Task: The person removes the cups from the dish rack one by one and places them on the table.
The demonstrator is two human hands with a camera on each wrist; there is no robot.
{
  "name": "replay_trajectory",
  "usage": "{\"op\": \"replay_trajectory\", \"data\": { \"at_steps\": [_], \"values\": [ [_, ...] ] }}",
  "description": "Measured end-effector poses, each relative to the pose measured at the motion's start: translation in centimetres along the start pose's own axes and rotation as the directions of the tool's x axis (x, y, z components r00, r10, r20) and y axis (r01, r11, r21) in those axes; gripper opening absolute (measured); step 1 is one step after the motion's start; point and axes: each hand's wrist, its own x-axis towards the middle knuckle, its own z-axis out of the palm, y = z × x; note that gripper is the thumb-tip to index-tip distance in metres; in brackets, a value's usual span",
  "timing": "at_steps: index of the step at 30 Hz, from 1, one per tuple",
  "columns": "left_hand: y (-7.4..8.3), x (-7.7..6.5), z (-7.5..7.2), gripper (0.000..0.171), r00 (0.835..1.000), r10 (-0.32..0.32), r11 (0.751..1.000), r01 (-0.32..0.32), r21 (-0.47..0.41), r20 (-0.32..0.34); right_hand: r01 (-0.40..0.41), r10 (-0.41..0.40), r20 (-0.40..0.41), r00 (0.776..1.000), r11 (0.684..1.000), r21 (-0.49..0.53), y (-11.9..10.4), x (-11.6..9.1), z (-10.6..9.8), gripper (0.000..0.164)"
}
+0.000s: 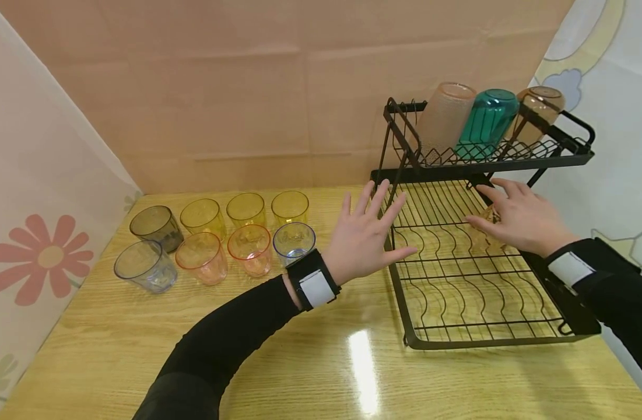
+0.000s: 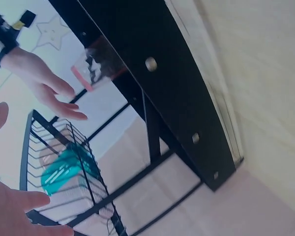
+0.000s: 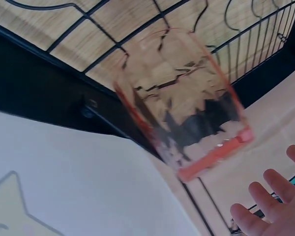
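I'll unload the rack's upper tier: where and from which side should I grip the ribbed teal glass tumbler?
Probably the upper end, from above: the teal tumbler stands base-up between a textured pink glass and an amber glass, its lower part inside the black wire rack.

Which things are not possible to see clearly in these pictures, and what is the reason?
- Right wrist view: fine detail of the pink-based glass, blurred.
- Head view: much of this glass, hidden by the right hand.
- Left wrist view: part of the left hand, cut off by the picture's left edge.
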Motion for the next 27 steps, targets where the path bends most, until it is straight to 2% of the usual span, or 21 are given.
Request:
{"op": "replay_trajectory", "data": {
  "at_steps": [5,10,18,22,27],
  "values": [
    [1.0,-0.1,0.6,0.094,1.000,-0.008,0.992,0.010,-0.128,0.018,-0.050,0.050,0.018,0.999,0.998,0.026,1.3,0.3,1.1,0.082],
    [1.6,-0.1,0.9,0.094,0.998,-0.025,0.978,0.038,-0.206,0.063,-0.101,0.100,0.021,0.995,0.993,0.052,2.5,0.6,2.3,0.083],
    [2.6,0.2,1.2,0.095,0.996,-0.031,0.965,0.051,-0.257,0.082,-0.147,0.142,0.083,0.986,0.987,0.059,3.0,1.2,3.5,0.084],
    [3.1,0.4,1.4,0.095,0.994,-0.029,0.960,0.057,-0.275,0.103,-0.169,0.163,0.085,0.983,0.983,0.066,3.0,1.3,4.1,0.081],
    [3.5,0.7,1.7,0.094,0.993,-0.024,0.956,0.057,-0.286,0.120,-0.157,0.155,0.034,0.987,0.985,0.071,3.3,1.4,4.6,0.061]
  ]
}}
